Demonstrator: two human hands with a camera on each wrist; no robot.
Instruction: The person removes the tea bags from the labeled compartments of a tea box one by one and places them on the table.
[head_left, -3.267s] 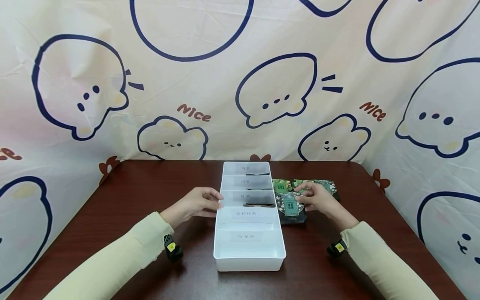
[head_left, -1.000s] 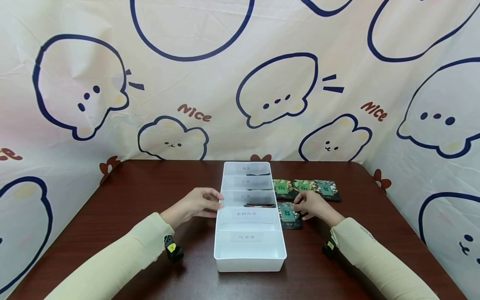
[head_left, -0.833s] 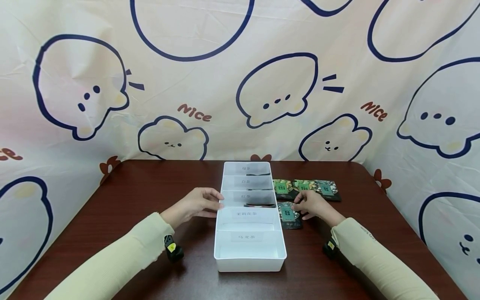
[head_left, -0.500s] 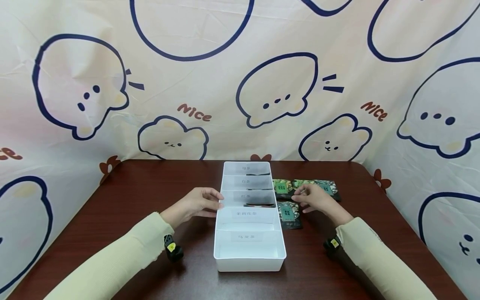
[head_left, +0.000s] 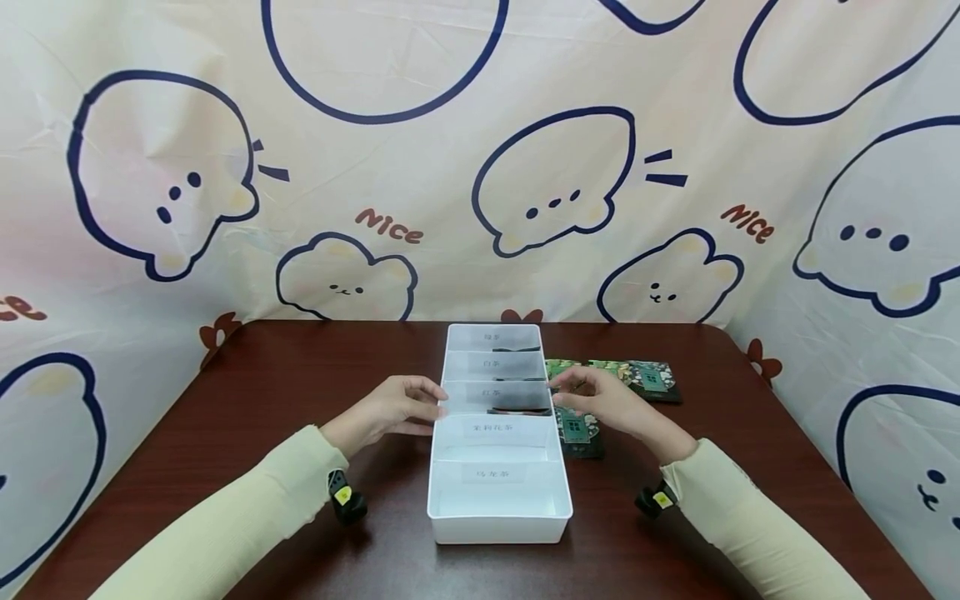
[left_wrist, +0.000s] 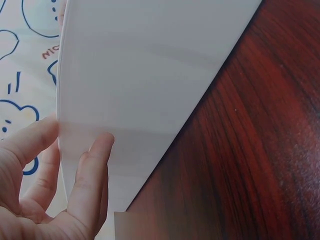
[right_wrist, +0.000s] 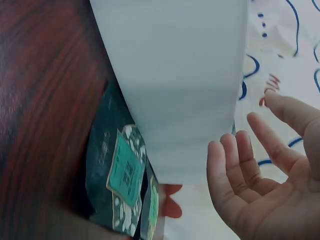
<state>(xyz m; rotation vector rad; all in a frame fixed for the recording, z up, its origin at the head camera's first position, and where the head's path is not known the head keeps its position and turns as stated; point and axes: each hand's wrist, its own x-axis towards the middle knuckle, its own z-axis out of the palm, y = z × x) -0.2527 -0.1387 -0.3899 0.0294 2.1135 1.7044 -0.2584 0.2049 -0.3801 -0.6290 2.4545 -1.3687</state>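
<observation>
A long white divided box (head_left: 498, 530) stands lengthwise on the table, with a printed label in each compartment. My left hand (head_left: 392, 407) rests its fingertips against the box's left wall, as the left wrist view shows, fingers loosely bent. Across from it, my right hand (head_left: 613, 410) is at the right rim by the third compartment, fingers apart and holding nothing. Whether those fingertips touch the rim I cannot tell. Below this hand a dark green tea packet (right_wrist: 125, 170) with a teal label lies against the box, partly hidden in the head view.
Behind the right hand is a row of tea packets, the rightmost packet (head_left: 652, 380) fully showing and the others partly covered. Dark packet edges (head_left: 519, 410) show in the three far compartments. A patterned cloth (head_left: 525, 167) hangs behind the brown table (head_left: 300, 367).
My right hand has gone from above the front tea packet leftward to the box's right rim. Earlier, that packet shifted slightly toward the person. The left hand and the box have stayed put.
</observation>
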